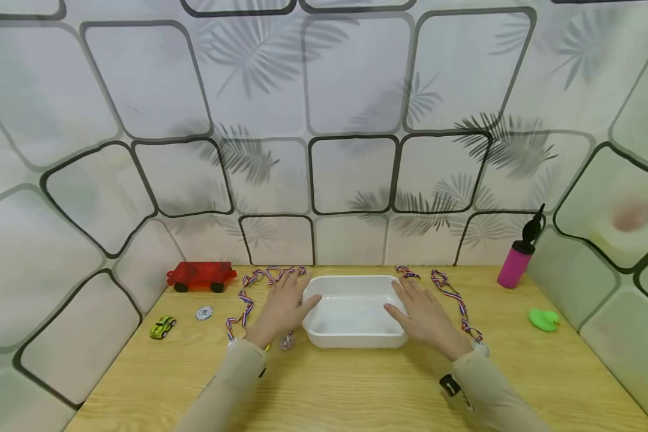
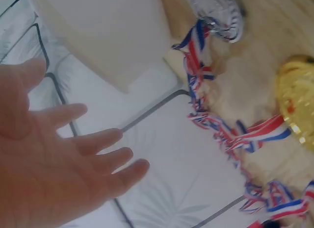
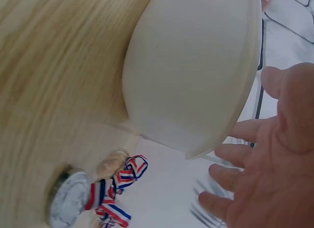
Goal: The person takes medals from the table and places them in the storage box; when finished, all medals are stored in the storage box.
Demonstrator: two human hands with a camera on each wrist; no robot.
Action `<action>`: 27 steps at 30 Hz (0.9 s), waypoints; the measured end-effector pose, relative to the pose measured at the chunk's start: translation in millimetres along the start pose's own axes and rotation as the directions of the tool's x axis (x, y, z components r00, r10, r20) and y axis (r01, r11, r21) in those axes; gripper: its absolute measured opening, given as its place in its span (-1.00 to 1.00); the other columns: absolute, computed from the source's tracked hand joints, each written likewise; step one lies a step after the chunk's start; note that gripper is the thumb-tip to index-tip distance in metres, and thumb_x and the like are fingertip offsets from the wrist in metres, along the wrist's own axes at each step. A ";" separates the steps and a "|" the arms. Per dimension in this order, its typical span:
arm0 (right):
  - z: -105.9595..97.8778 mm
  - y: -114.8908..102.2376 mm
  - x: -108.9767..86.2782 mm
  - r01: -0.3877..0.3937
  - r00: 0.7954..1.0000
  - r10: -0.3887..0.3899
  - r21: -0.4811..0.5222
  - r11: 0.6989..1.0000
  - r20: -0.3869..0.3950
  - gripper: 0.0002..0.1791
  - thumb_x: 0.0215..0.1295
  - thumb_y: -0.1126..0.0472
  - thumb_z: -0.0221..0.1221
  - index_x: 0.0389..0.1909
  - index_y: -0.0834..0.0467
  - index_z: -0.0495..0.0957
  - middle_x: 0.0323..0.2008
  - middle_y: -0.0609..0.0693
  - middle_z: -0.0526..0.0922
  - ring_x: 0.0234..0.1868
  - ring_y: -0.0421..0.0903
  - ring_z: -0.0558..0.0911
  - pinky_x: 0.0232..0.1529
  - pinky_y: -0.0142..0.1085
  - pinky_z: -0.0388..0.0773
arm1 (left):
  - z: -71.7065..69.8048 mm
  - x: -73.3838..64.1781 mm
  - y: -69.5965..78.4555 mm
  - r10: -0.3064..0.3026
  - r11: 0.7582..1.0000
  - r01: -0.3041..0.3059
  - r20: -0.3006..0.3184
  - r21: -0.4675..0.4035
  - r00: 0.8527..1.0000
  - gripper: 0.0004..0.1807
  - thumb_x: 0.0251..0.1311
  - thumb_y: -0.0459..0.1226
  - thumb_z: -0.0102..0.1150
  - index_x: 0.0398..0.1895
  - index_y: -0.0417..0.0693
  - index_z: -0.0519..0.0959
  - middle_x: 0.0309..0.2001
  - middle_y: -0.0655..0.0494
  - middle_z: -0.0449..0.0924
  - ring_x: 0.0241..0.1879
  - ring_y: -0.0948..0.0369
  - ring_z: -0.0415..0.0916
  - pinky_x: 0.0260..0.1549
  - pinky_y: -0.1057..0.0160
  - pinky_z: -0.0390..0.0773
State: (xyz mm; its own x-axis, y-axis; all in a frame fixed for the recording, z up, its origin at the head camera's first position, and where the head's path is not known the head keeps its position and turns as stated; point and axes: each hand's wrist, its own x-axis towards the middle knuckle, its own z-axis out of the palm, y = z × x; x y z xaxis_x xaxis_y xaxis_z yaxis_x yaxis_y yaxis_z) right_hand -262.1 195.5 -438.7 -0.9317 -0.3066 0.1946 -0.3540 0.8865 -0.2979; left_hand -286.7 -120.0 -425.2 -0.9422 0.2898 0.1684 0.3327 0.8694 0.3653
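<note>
A white rectangular basin (image 1: 355,343) stands on the wooden table between my two hands. Over its left side hovers my left hand (image 1: 285,305), fingers spread and straight, holding nothing. My right hand (image 1: 422,312) is at the basin's right side in the same way, its fingers extended. In the left wrist view the left hand (image 2: 73,154) shows an empty palm beside the basin (image 2: 108,37). The right wrist view has the right hand (image 3: 270,164) near the basin's rim (image 3: 245,95); whether it touches cannot be told.
Medals on striped ribbons (image 1: 245,300) lie left of the basin, others (image 1: 453,294) on the right. Further left are a red toy wagon (image 1: 201,276), a yellow toy car (image 1: 163,327) and a round chip (image 1: 204,312). At right stand a pink pump (image 1: 514,264) and a green duck (image 1: 543,320).
</note>
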 end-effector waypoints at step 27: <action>-3.1 55.4 -16.5 -0.264 0.963 0.095 0.800 0.539 0.254 -0.30 0.36 0.09 0.21 0.41 0.30 0.24 0.33 0.43 0.31 0.07 0.03 0.64 0.08 0.00 0.60 | -9.5 -17.2 -69.9 0.202 0.861 0.008 0.356 -0.508 0.913 -0.71 0.10 -0.42 0.35 -0.07 -0.22 0.64 -0.19 -0.08 0.67 -0.23 0.16 0.59 -0.23 0.22 0.62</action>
State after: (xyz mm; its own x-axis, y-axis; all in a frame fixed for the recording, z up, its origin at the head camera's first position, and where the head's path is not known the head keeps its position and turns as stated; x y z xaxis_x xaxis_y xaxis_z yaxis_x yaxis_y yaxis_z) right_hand -266.1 250.8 -455.5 -0.9511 -0.2991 -0.0779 -0.0100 0.2817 -0.9595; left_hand -293.4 -189.6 -444.9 -0.8071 0.5823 -0.0982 0.3000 0.5476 0.7811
